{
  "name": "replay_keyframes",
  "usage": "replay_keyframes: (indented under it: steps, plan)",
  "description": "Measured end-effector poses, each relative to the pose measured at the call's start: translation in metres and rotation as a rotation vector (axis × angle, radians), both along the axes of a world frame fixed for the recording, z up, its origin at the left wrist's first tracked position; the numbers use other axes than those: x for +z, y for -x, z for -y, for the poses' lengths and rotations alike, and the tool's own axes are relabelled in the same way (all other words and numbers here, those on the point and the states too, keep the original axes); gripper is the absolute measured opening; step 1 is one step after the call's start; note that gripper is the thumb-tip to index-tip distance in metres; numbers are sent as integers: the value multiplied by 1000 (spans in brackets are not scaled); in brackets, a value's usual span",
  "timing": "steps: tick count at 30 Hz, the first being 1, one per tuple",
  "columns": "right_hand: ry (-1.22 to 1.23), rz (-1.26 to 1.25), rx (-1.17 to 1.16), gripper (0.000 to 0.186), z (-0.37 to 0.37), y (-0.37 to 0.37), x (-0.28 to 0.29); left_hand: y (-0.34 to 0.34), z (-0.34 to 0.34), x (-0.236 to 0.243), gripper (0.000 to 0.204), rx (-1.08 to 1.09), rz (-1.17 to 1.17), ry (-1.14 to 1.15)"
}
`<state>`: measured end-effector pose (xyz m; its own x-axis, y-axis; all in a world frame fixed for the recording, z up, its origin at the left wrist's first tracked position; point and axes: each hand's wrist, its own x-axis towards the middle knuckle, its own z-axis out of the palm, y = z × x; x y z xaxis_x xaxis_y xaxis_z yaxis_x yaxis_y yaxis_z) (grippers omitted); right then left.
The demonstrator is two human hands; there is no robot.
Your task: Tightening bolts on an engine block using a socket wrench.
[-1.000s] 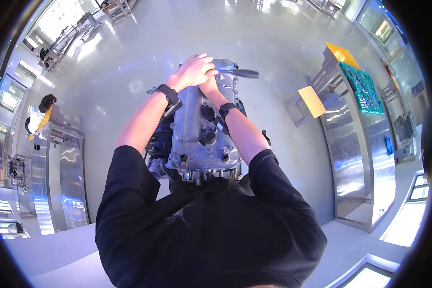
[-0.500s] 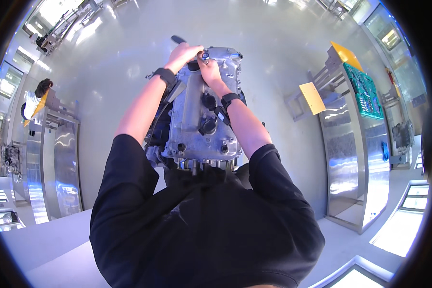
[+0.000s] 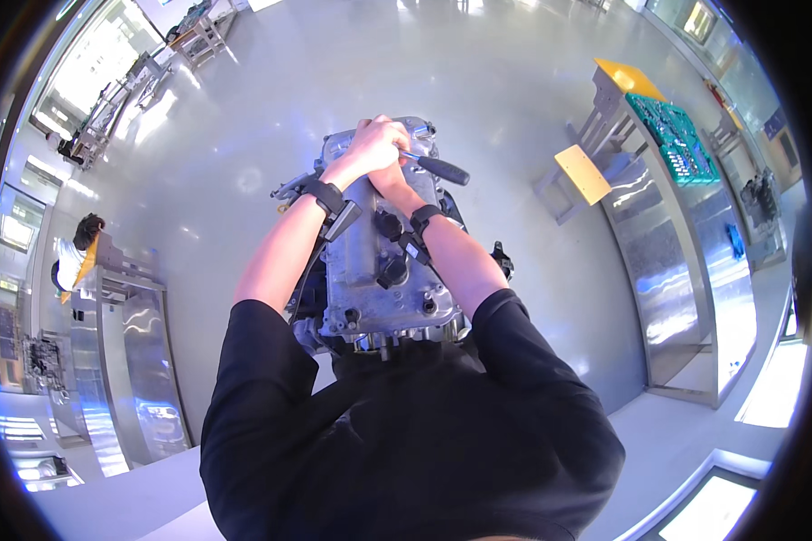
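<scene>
An engine (image 3: 356,261) with a silver-grey cover stands before me, black caps and fittings on its top. Over its far end, both my hands are close together on a ratchet wrench (image 3: 442,169), whose dark handle sticks out to the right. My left hand (image 3: 374,146) is on top, its fingers closed at the head end of the wrench. Just below and against it, my right hand (image 3: 389,178) is closed around the lower part of the tool; its fingers are mostly hidden. The wrench's head and whatever it sits on are covered by my hands.
To the right stands a metal workbench (image 3: 668,270) with a green tool tray (image 3: 672,140) on it and a yellow-topped stool (image 3: 583,174) beside it. Another bench (image 3: 131,343) is on the left, with a person (image 3: 83,243) beyond. Black bands with small devices are on my wrists.
The wrench handle has swung from pointing far left to pointing right. My left hand has come over my right hand. The view has shifted, so the engine appears lower.
</scene>
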<state>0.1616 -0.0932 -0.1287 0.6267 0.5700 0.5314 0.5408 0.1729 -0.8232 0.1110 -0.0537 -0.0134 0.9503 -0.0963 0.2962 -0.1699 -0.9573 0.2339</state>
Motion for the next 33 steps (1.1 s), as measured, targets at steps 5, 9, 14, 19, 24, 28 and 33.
replay_keyframes:
  steps: [5, 9, 14, 19, 24, 28, 33]
  plan:
    - [63, -209, 37, 31, -3, 4, -13, 5, -19, 0, 21, 167, -308, 365]
    - [97, -296, 51, 31, 0, 7, -12, 5, -17, 13, 25, 35, -344, 367]
    - [3, -295, -15, 34, 1, 10, 5, -3, -4, 30, 30, 90, -336, 140]
    - [66, -259, 55, 27, 12, 17, 15, -11, -13, 19, 34, 444, -107, 9]
    - [233, -275, 6, 29, 12, 18, 19, 0, -62, 4, 32, 801, -235, 591]
    - [217, -247, -4, 31, 18, 22, 25, 7, -75, -13, 31, 739, -77, 862]
    - [197, -345, -6, 28, 20, 22, 27, -23, -59, -10, 24, 621, -187, 609]
